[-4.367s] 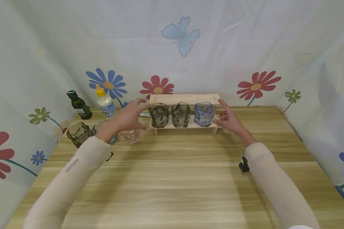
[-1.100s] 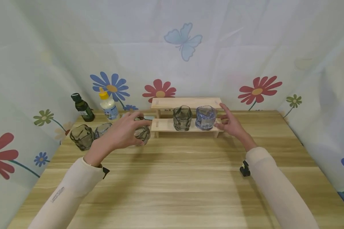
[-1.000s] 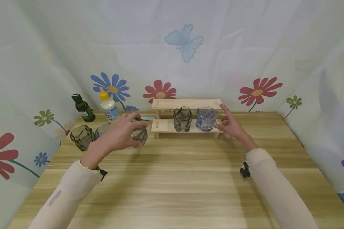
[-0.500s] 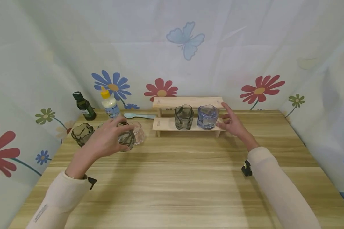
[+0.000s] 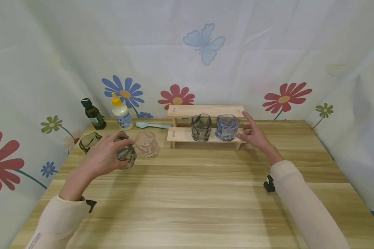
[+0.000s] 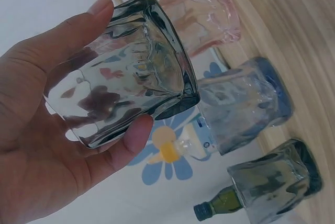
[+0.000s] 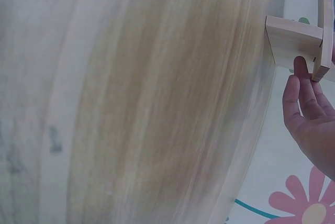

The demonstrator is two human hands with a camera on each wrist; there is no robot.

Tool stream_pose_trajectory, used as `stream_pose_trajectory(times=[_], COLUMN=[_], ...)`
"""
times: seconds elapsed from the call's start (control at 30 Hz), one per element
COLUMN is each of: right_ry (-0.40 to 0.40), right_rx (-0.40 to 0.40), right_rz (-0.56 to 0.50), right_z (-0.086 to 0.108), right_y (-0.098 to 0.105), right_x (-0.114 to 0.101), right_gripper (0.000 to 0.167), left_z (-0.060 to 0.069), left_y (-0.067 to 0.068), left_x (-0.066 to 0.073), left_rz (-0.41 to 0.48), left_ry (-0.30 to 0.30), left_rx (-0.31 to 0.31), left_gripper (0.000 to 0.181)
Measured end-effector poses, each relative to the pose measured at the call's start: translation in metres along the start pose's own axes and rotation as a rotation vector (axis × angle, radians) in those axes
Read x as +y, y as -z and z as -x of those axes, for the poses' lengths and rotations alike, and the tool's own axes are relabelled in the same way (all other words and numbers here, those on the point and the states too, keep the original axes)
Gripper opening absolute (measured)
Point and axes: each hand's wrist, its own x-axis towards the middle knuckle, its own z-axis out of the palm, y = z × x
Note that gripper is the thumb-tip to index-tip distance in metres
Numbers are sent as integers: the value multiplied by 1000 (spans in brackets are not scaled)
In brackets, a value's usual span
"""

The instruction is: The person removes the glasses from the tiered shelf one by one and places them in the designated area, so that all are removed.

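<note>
My left hand (image 5: 98, 155) grips a dark grey wavy drinking glass (image 5: 126, 154) between thumb and fingers, just left of and in front of a pink glass (image 5: 146, 144). The left wrist view shows the thumb and fingertips around this glass. My right hand (image 5: 258, 137) holds the right end of a two-step wooden rack (image 5: 181, 134), fingers under the lower shelf as the right wrist view shows. Another dark grey glass (image 5: 201, 128) and a blue-tinted glass (image 5: 227, 128) stand upright on that shelf.
A grey glass (image 5: 89, 142) and a bluish glass (image 6: 246, 101), hidden by my hand in the head view, stand at left. Behind them are a green bottle (image 5: 95, 116) and a yellow-capped bottle (image 5: 122, 114). A light blue spoon (image 5: 152, 125) lies left of the rack.
My left hand has taken the leftmost grey glass off the lower shelf and carried it left, past the pink glass, which now shows fully. The right hand has stayed at the rack's end.
</note>
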Motion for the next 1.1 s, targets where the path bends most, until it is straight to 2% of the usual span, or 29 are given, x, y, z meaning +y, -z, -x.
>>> stream_pose_trajectory(times=[0.47,0.7,0.93,1.1], right_ry=[4,3,6,13], right_rx=[11,9,2,3], right_rz=[8,12,6,7], right_z=[0,0,0,0], right_y=[-1,-1,0,0], right_x=[0,-1,-1,0], right_gripper=[96,95,95,95], left_z=[25,32,39,43], left_y=[-8,-14,-18,-20], left_x=[-32,-44,-58,-65], left_rz=[21,47,20,1], left_ry=[30,79,85,70], left_rx=[40,38,26,48], left_gripper=[72,74,75,72])
